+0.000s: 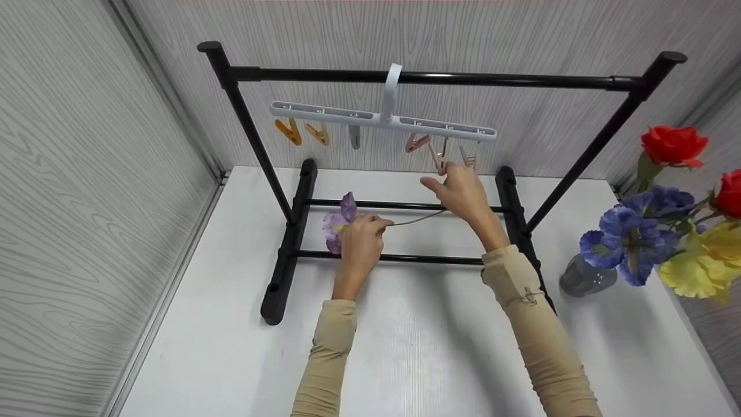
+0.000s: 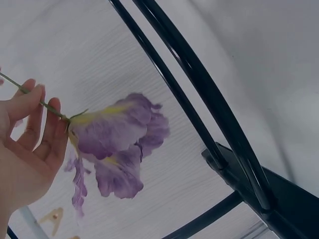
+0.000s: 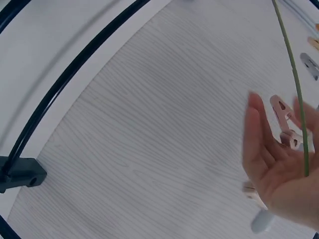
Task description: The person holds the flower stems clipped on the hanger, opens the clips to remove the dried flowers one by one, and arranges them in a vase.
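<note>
In the head view my left hand (image 1: 362, 240) pinches the thin green stem (image 2: 55, 110) of a purple artificial iris (image 2: 117, 142), just behind the bloom. The stem runs rightward to my right hand (image 1: 463, 191), passing before its palm in the right wrist view. That hand is raised beneath the right end of a pale hanger (image 1: 330, 114), its thumb and fingers apart. Close to its fingertips hang pale pink clothespins (image 1: 441, 164); whether they touch is unclear. A darker pink clothespin (image 1: 417, 142) hangs just left of them.
The hanger hooks over the top bar (image 1: 521, 81) of a black rack. Orange (image 1: 289, 132), light orange (image 1: 317, 134) and grey (image 1: 355, 137) clothespins hang on its left half. At right, a grey vase (image 1: 587, 278) stands beneath red, blue and yellow flowers (image 1: 631, 237).
</note>
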Motion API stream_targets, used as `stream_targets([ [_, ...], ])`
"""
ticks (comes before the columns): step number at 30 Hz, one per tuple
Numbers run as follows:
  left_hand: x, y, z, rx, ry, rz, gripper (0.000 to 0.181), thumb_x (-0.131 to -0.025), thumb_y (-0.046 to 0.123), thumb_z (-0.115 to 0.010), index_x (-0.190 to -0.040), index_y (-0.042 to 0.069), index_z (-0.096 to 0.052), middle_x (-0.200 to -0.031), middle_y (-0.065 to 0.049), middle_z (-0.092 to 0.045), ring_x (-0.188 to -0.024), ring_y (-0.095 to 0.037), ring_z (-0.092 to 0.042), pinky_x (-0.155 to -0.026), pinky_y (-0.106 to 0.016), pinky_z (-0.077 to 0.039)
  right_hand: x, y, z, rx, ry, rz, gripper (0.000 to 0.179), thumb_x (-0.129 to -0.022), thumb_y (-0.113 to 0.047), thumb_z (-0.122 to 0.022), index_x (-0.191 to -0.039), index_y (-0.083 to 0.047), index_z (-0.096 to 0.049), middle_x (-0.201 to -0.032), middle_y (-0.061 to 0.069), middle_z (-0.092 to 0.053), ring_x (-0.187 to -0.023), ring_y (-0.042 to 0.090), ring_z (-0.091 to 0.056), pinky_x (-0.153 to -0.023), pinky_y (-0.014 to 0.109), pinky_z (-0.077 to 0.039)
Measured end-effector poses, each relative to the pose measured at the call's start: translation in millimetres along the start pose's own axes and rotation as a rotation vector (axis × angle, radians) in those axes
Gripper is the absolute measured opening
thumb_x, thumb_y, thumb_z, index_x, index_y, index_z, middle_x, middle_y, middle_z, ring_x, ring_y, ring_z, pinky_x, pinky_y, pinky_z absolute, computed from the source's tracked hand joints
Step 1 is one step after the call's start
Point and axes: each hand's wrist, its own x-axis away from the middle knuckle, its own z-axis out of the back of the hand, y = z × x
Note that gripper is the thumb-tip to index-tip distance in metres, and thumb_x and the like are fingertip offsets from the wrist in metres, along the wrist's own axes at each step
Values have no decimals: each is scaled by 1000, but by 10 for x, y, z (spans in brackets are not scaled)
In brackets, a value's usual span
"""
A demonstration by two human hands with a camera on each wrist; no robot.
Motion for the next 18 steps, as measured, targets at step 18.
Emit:
stream_targets([
  [18, 24, 18, -54, 38, -78, -70, 13, -87, -2, -77, -88, 10, -84, -87, -3, -71, -87, -22, -68, -75, -34, -57, 309, 377, -225, -402, -816, -27, 16, -100, -5, -65, -108, 7, -72, -78, 6, -70, -66, 12, -64, -62, 25, -56],
])
